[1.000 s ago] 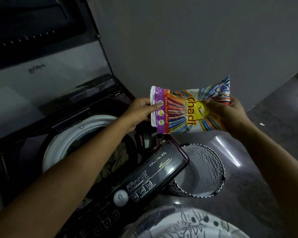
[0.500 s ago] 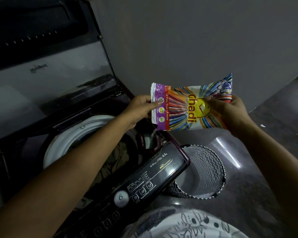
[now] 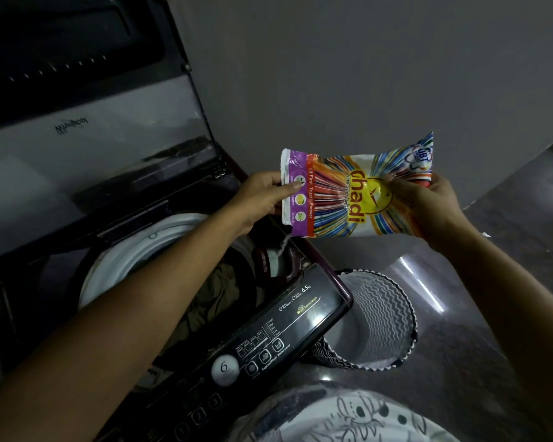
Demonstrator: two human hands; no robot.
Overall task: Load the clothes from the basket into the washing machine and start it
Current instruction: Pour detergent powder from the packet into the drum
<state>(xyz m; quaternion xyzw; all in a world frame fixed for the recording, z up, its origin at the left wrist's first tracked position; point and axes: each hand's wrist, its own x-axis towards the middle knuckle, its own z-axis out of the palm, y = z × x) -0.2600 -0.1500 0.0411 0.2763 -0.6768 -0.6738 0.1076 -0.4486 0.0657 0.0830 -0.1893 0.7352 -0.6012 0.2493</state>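
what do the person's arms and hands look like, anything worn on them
Both arms are bare as far as the frame shows: no sleeve on the left forearm or right forearm. No watch, bracelet or ring is visible on the left hand or right hand, though the light is dim. At the bottom edge is a white garment printed with dark line drawings.

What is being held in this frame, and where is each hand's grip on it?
Both hold the detergent packet: the left hand pinches its purple end, the right hand grips the opposite end.
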